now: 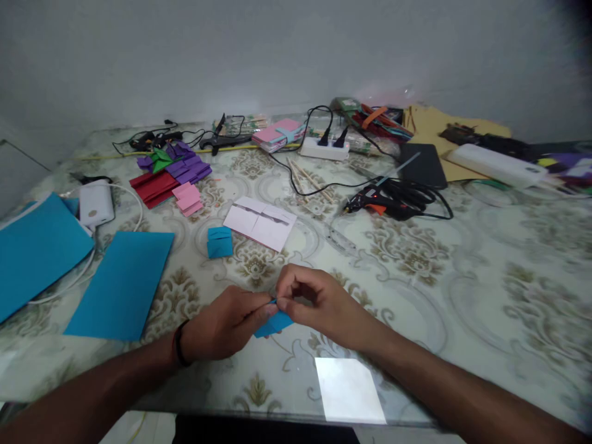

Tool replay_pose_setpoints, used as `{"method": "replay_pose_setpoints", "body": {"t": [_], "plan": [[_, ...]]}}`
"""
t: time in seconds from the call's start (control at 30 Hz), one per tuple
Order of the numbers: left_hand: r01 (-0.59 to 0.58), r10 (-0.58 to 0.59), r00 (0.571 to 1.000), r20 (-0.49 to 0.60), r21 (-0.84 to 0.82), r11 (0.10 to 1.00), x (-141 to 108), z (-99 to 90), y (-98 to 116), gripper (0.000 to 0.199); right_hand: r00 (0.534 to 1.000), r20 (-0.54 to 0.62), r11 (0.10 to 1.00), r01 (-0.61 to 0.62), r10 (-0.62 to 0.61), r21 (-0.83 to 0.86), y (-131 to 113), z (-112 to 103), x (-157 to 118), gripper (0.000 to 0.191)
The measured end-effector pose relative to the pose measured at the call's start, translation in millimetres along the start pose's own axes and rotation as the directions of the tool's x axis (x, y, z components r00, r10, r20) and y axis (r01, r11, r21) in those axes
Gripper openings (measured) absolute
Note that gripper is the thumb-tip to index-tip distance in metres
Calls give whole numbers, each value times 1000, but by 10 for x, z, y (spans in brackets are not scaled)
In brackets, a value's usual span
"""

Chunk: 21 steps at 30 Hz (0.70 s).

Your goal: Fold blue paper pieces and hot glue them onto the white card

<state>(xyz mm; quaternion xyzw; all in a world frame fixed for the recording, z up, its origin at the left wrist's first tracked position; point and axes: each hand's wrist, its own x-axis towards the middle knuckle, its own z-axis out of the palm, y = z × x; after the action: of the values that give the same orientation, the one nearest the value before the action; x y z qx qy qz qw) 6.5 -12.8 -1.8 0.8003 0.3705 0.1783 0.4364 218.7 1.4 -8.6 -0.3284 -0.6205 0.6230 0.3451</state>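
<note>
Between my two hands is a small piece of blue paper (276, 322), partly covered by the fingers. My left hand (226, 324) grips its left side, thumb on top, with a dark band round the wrist. My right hand (319, 302) pinches the paper's upper edge between thumb and forefinger. Just beyond the hands lies a folded blue paper square (219, 242). Beside it sits a folded white paper (261, 222) with a dark strip across it. A larger blue sheet (123, 287) rests flat to the left.
A black glue gun (372, 196) with a coiled cable lies right of centre. Behind it stands a white power strip (325, 148) with plugs. Folded purple (192, 168), red (152, 187) and pink paper (187, 198) lie at back left. A white power adapter (96, 203) sits at left.
</note>
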Motion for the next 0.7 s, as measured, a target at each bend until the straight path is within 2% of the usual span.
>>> {"method": "replay_pose_setpoints", "body": {"t": [0.17,0.33,0.53,0.7], "plan": [[-6,6,998,-57,2,1000,8,-10,15,44,1000,7,1000,7,-7,12,25,-5,2,12],[9,-9,998,-68,-1,1000,-8,-32,52,45,1000,15,1000,-14,14,8,30,-22,-5,12],[34,-54,989,-136,-142,989,-10,-83,106,47,997,1,997,-71,71,-13,-17,-41,10,10],[80,-121,983,-138,-273,959,2,-110,98,47,994,-57,995,-96,93,-42,-38,-51,31,9]]}}
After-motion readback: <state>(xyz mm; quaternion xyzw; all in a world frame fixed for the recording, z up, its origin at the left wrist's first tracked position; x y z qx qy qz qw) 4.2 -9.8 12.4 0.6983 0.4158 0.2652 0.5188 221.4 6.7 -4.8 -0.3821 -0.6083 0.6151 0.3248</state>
